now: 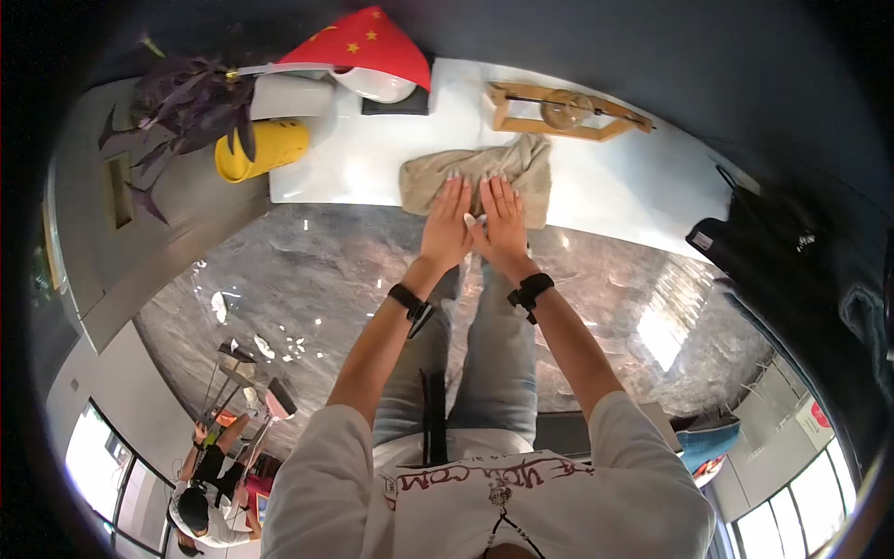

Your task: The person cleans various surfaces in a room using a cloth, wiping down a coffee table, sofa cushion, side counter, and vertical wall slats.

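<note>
Left hand: the left hand (447, 226) lies open and flat, fingers stretched onto the beige cloth (484, 177).
Right hand: the right hand (503, 222) is open too, palm down, touching the left one.
Cloth: crumpled at upper centre of the frame, on the white table (615, 186).
Behind: a wooden stand (563, 112), upper centre.
Left: a yellow cylinder (263, 149) and a purple plant (191, 102), upper left.

Both flat hands cover the middle of the crumpled beige cloth (475, 177), and the red flag (358, 42) hides part of the white bowl-shaped thing (377, 86) behind it.
</note>
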Demonstrator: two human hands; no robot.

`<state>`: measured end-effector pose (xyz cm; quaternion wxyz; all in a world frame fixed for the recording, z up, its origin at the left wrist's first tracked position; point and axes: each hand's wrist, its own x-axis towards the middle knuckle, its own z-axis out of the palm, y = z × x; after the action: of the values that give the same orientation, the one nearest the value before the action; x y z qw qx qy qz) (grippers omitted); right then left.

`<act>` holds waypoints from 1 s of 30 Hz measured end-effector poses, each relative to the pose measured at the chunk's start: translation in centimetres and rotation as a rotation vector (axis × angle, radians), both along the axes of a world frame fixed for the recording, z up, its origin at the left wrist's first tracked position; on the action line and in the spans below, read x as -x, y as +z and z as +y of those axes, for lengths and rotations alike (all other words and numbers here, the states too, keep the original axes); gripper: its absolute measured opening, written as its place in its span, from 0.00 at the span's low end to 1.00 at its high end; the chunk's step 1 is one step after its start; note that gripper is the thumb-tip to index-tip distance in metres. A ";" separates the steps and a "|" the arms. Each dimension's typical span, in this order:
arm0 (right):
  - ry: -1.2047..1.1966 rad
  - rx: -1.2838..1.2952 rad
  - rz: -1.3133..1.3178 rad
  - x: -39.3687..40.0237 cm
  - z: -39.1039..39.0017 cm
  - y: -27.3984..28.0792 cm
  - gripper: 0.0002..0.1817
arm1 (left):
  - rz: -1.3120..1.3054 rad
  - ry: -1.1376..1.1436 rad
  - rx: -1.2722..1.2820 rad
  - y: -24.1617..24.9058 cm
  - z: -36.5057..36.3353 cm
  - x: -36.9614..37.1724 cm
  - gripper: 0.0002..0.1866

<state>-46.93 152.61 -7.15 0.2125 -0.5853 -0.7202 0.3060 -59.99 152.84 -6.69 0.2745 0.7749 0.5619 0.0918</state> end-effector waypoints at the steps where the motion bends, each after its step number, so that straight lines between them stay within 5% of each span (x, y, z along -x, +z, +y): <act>1: 0.003 -0.004 0.014 0.8 0.8 -0.3 0.30 | 0.014 0.003 -0.004 -0.3 0.9 0.1 0.30; 3: -0.062 -0.019 0.013 1.4 1.7 -0.6 0.30 | -0.209 0.048 0.027 -0.8 2.4 0.1 0.30; 11: 0.005 -0.056 -0.010 1.7 3.6 -0.5 0.27 | -0.302 0.312 0.151 -0.1 5.6 0.0 0.23; 13: -0.005 -0.072 -0.010 1.7 3.3 -0.8 0.26 | -0.319 0.299 -0.166 -1.1 4.9 -0.7 0.20; 18: 0.004 -0.074 0.117 0.7 3.1 -1.1 0.25 | -0.230 0.281 -0.297 -1.0 3.2 -0.9 0.19; 23: -0.106 -0.058 0.120 -3.5 -0.4 -0.8 0.26 | 0.106 0.015 -0.190 -0.2 1.2 -1.4 0.22; 30: -0.350 0.064 -0.324 -11.6 -4.5 -2.2 0.28 | -0.098 -0.432 0.043 0.0 0.4 -8.7 0.27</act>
<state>-35.35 148.15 -9.34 0.1252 -0.7490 -0.6226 0.1892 -51.31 153.23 -6.73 0.3311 0.8658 0.3708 0.0567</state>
